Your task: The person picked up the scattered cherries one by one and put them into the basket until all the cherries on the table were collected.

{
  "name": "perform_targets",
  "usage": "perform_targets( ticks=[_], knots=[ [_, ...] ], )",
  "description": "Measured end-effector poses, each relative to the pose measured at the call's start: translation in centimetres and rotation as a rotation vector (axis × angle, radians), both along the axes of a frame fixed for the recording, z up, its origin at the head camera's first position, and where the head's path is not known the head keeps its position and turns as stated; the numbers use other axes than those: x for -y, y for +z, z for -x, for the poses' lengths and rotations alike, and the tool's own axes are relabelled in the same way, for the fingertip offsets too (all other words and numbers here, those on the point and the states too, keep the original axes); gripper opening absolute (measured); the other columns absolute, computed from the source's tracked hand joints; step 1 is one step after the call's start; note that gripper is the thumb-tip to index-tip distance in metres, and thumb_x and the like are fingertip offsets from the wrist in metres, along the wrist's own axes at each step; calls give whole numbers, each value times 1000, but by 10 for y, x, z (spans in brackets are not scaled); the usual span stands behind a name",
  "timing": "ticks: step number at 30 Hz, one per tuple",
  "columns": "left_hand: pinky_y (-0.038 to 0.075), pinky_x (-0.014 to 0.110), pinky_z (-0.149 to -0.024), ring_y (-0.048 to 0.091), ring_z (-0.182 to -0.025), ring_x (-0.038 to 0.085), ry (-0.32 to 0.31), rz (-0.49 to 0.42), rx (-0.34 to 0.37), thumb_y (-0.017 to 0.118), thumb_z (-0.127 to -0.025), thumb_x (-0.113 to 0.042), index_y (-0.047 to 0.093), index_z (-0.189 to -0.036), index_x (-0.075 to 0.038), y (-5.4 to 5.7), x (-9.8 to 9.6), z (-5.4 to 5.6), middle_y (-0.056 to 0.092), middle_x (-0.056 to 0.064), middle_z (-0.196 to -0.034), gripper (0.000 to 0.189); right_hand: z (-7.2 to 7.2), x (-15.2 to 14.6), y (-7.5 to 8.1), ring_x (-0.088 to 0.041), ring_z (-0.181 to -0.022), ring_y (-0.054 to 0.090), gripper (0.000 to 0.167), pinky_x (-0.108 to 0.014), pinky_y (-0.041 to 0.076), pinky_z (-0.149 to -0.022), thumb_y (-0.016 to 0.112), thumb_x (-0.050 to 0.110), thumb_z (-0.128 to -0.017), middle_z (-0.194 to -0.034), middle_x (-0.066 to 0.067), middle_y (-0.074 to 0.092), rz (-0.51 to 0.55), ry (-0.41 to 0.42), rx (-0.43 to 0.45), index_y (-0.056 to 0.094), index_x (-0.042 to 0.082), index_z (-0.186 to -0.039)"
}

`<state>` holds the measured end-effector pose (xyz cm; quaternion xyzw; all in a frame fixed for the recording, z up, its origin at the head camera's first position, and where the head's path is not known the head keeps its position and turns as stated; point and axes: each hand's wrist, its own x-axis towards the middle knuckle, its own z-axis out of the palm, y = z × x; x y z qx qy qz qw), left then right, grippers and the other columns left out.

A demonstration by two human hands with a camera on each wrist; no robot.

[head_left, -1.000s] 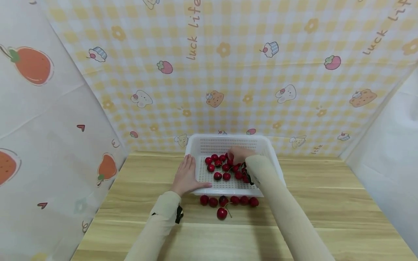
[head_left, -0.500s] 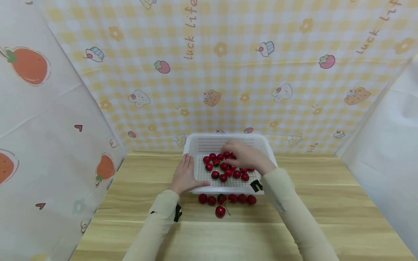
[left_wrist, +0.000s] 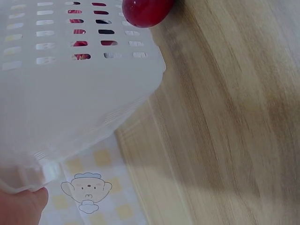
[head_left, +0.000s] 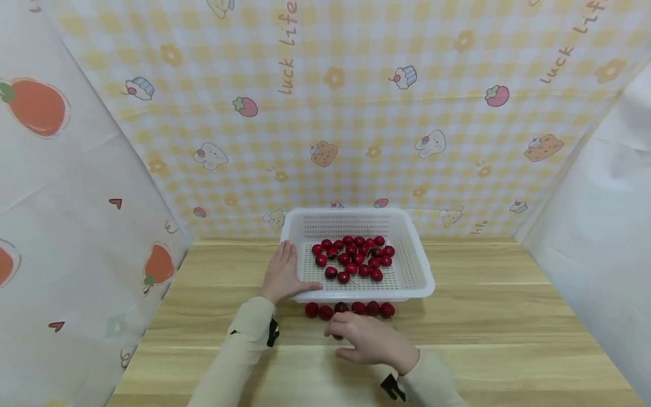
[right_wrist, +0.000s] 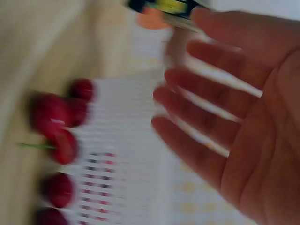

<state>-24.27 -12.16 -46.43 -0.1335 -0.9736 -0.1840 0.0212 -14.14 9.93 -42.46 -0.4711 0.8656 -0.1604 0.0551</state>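
A white slotted plastic basket (head_left: pixel 351 294) stands at the table's back edge with several red cherries (head_left: pixel 358 258) on its floor. My left hand (head_left: pixel 282 277) rests on its near left corner, fingers straight along the left side and thumb along the front rim. In the left wrist view, a fingertip (left_wrist: pixel 23 206) touches the basket wall's far end. Before the basket lies a row of cherries (head_left: pixel 326 312). Over a single cherry (head_left: pixel 337 337), mostly hidden, hovers my right hand (head_left: pixel 371 337). Its fingers (right_wrist: pixel 201 117) are spread and hold nothing in the right wrist view.
The wooden table (head_left: pixel 488 339) extends to both sides and in front of the basket. Close behind the basket hangs a yellow checked cloth (head_left: pixel 356 124). A white printed cloth (head_left: pixel 86 226) borders the table on the left.
My right hand has left the cherries inside the basket and come back toward me, over the lone cherry in front of the row. The left hand stays at the basket's corner.
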Motion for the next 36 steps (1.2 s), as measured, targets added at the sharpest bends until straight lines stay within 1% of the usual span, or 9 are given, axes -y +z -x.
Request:
perform_targets(
  ticks=[2, 5, 10, 12, 15, 19, 24, 31, 36],
  knots=[
    [7, 40, -113, 4, -138, 33, 2, 5, 1, 61, -60, -74, 14, -140, 9, -1, 0, 0, 8, 25, -147, 125, -3, 2, -15, -4, -89, 54, 27, -13, 47, -73, 70, 19, -78, -99, 5, 57, -46, -33, -9, 64, 13, -103],
    [8, 41, -113, 4, -138, 34, 0, 2, -12, 61, -60, -74, 16, -140, 10, -3, -1, -1, 9, 26, -147, 124, -4, 4, -32, -7, -90, 53, 29, -16, 47, -74, 71, 18, -75, -100, 4, 56, -96, -82, -41, 64, 12, -102],
    [8, 41, -113, 4, -138, 33, 3, 2, -14, 61, -60, -74, 16, -140, 9, -3, -1, 0, 9, 25, -147, 124, 0, 3, -47, -10, -89, 52, 29, -18, 48, -74, 74, 14, -71, -99, 2, 56, -108, -150, -93, 65, 12, -99],
    [7, 40, -113, 4, -138, 33, 6, 14, -13, 61, -61, -74, 15, -140, 9, -4, -1, 1, 9, 25, -148, 124, 2, 3, -50, -11, -89, 52, 28, -19, 48, -74, 74, 13, -70, -99, 2, 56, -102, -167, -100, 65, 12, -97],
    [8, 40, -113, 4, -138, 33, 4, 16, -16, 60, -61, -74, 16, -140, 9, -4, -1, 1, 10, 25, -148, 123, 4, 3, -55, -11, -87, 52, 26, -19, 48, -71, 74, 13, -70, -94, 4, 54, -97, -183, -101, 65, 13, -95],
    [10, 41, -113, 5, -138, 34, 1, 4, -17, 62, -61, -73, 17, -140, 10, -3, -1, 0, 11, 26, -147, 122, 7, 2, -60, -8, -82, 51, 22, -17, 47, -68, 72, 10, -71, -87, 6, 51, -86, -197, -64, 66, 14, -92],
    [8, 41, -113, 4, -138, 34, 2, 20, -16, 61, -62, -73, 16, -140, 10, -3, 0, 0, 10, 26, -147, 123, 11, 3, -63, -8, -81, 52, 22, -18, 48, -71, 70, 7, -72, -87, 5, 51, -70, -204, -26, 66, 12, -93],
    [8, 41, -113, 4, -138, 33, 3, 15, -17, 62, -61, -73, 16, -140, 9, -3, 0, 1, 10, 26, -147, 123, 14, 4, -66, -8, -80, 52, 22, -19, 49, -72, 70, 7, -73, -87, 5, 51, -70, -199, -27, 66, 12, -94],
    [9, 41, -113, 4, -138, 33, 5, 21, -24, 60, -61, -74, 18, -140, 9, -3, 0, 2, 11, 25, -148, 122, 17, 4, -68, -6, -76, 50, 19, -18, 48, -70, 71, 7, -71, -84, 5, 49, -65, -194, -29, 65, 13, -88]
  ],
)
